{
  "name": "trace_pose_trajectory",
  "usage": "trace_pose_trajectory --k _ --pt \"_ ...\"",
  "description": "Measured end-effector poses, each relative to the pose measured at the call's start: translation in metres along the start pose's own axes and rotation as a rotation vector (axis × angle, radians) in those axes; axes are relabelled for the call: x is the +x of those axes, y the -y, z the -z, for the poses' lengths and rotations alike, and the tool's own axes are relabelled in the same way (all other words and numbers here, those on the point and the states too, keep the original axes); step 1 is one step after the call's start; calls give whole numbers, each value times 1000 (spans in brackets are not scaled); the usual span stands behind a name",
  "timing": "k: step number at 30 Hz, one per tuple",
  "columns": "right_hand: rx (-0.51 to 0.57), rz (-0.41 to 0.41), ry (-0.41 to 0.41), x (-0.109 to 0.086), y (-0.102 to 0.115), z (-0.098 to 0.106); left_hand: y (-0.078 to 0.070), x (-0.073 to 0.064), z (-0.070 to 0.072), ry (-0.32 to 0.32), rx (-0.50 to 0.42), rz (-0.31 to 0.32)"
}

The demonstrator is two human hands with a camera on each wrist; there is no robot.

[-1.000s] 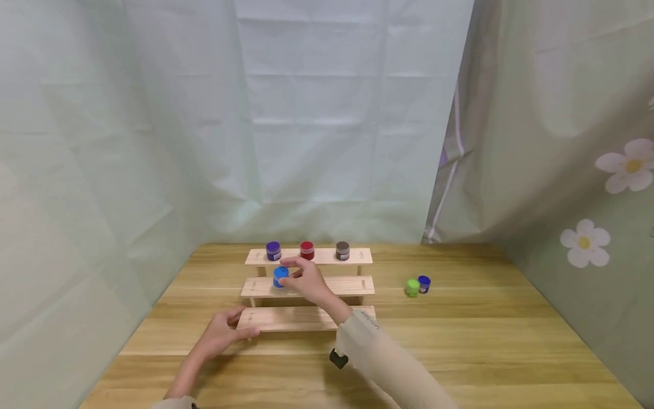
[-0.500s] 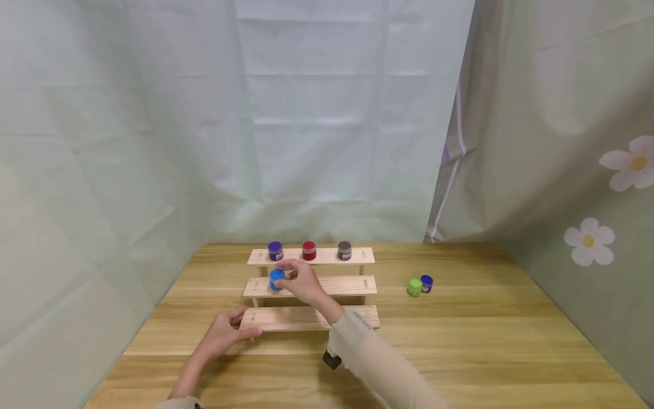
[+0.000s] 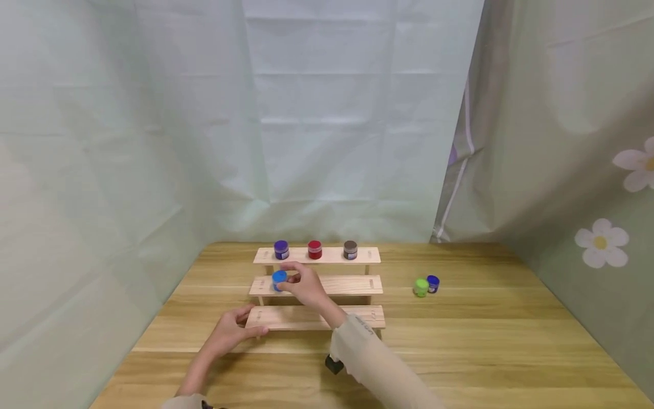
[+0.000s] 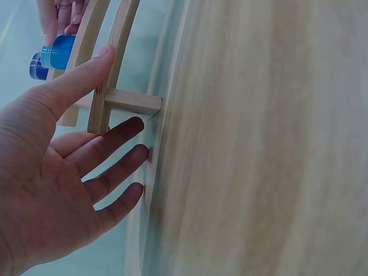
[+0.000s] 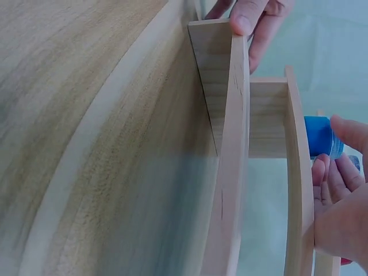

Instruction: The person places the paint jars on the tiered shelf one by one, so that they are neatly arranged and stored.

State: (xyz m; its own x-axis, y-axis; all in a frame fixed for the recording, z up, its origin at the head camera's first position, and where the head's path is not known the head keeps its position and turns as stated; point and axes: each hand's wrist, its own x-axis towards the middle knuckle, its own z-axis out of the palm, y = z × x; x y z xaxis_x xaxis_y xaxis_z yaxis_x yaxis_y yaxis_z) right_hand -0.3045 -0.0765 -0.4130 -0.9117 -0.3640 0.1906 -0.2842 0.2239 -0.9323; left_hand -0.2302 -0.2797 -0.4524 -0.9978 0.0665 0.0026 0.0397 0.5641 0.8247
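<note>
My right hand (image 3: 308,287) pinches a small light-blue jar (image 3: 279,280) between thumb and fingers at the left end of the middle tier of a three-tier wooden rack (image 3: 342,285). In the right wrist view the blue jar (image 5: 319,137) has its base against the shelf board. My left hand (image 3: 228,332) holds the left end of the lowest board, thumb at the front edge and fingers at the back. From the left wrist, the thumb (image 4: 86,75) lies on the board while the other fingers spread beside its leg. A purple jar (image 3: 281,250), red jar (image 3: 314,250) and dark brown jar (image 3: 349,250) stand on the top tier.
Right of the rack, a green jar (image 3: 421,287) and a dark blue jar (image 3: 432,283) stand side by side on the wooden table (image 3: 490,341). Pale curtains (image 3: 337,142) hang behind the table and at both sides.
My right hand has slid the light-blue jar slightly left along the middle tier. My left hand keeps its hold on the lowest board. The head view has shifted a little.
</note>
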Motion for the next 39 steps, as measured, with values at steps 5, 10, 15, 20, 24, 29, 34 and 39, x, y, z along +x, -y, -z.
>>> trace_pose_trajectory --k 5,10,15,20,24,29,34,39 --pt "2 -9 -8 -5 0 9 -5 3 -3 7 1 -6" --pt "51 -39 43 -16 2 21 -6 4 -3 20 2 -5" --pt "100 -56 104 -30 0 33 -2 0 -2 17 11 7" --pt "107 -43 81 -44 -12 51 0 -3 -1 19 30 7" --pt "131 -45 44 -56 -19 72 -1 -2 0 25 48 9" --pt "145 -77 0 -66 -24 99 -2 -1 2 32 64 20" --pt "140 -92 -82 -74 -28 128 -2 0 3 32 78 27" --pt "167 -111 -168 -84 -37 158 -2 1 3 35 81 25"
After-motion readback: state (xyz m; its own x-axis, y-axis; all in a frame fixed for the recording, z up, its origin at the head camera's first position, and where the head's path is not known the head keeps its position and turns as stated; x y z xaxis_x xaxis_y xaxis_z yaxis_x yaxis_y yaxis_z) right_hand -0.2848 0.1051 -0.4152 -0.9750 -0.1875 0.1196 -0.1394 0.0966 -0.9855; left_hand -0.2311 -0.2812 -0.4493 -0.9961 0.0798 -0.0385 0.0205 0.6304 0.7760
